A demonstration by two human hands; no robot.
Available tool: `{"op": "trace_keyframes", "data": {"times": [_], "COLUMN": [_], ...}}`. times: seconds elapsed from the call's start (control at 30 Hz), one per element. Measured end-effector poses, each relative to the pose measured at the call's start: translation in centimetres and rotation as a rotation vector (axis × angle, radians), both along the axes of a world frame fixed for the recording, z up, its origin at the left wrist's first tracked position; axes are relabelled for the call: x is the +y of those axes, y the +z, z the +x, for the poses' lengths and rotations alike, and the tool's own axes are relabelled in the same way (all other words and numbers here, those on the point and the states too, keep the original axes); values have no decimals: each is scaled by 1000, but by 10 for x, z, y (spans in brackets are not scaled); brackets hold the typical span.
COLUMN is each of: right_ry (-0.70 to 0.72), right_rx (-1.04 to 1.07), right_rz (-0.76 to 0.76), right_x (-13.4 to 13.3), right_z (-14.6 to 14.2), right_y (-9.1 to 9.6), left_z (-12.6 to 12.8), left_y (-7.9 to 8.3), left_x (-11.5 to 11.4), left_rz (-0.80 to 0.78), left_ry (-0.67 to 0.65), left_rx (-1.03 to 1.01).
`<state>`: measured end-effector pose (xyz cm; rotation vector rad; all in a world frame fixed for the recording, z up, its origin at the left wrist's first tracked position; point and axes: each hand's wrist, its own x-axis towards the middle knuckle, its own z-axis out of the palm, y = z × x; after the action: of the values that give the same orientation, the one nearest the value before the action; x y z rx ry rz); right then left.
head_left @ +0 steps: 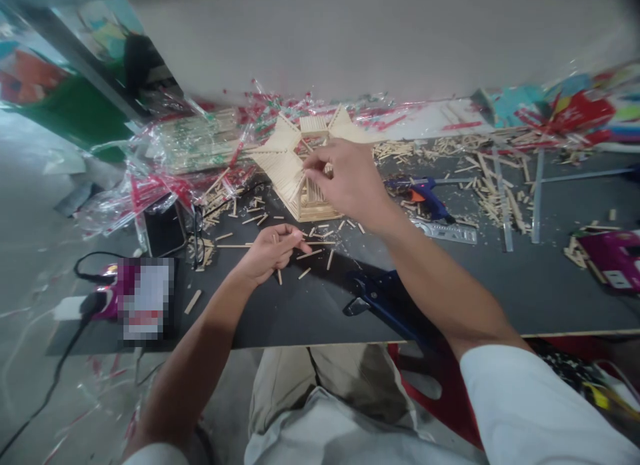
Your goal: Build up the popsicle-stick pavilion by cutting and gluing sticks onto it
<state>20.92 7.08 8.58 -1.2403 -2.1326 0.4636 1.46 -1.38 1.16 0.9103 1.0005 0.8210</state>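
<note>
Dim, hazy light; soft shadow on the table (295,318); edges stretched, blurred.

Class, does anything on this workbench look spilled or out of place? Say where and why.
Yes: loose wooden sticks lie scattered around the wooden model and across the tabletop, at odd angles rather than gathered. Crumpled plastic wrapping sprawls at the left, cluttering the bench.
</note>
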Motion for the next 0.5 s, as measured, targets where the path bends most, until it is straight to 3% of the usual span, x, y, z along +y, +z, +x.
{"op": "trace_keyframes", "data": {"times": [0.5], "right_ry": [-42], "right_rx": [-73], "right_rz": [-4], "right_x": [2], "right_z": [-3], "right_y": [2], "left_z": [0], "left_y": [-4], "left_x": [2], "left_rz": [-40], "left_ry": [-41], "left_rx": [37]}}
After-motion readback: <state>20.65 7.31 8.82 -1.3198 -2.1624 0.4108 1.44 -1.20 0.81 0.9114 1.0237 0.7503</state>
